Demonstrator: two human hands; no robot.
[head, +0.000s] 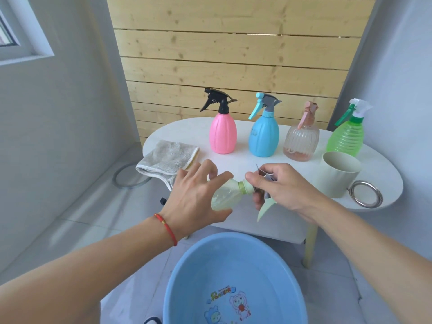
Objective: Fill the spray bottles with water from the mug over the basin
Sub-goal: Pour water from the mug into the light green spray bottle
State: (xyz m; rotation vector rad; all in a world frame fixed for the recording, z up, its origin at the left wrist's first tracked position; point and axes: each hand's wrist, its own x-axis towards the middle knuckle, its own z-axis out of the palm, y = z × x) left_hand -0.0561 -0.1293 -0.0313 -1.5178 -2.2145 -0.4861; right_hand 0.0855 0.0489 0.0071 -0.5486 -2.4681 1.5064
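At frame centre the left hand [198,197] holds a pale yellow-green bottle [225,195] tilted while the right hand [278,188] grips its spray head [265,199], apparently unscrewing, so filling looks just begun: four bottles [264,136] and the mug [339,174] wait above the basin [233,277].

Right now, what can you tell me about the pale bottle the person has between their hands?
The pale yellow-green spray bottle looks like translucent plastic with a light green collar at its neck. It is tipped on its side, neck pointing right, in the air in front of the white table and beyond the blue basin. The left hand curls round its body; the right hand grips the spray head, whose pale trigger hangs down. Whether it holds water cannot be told.
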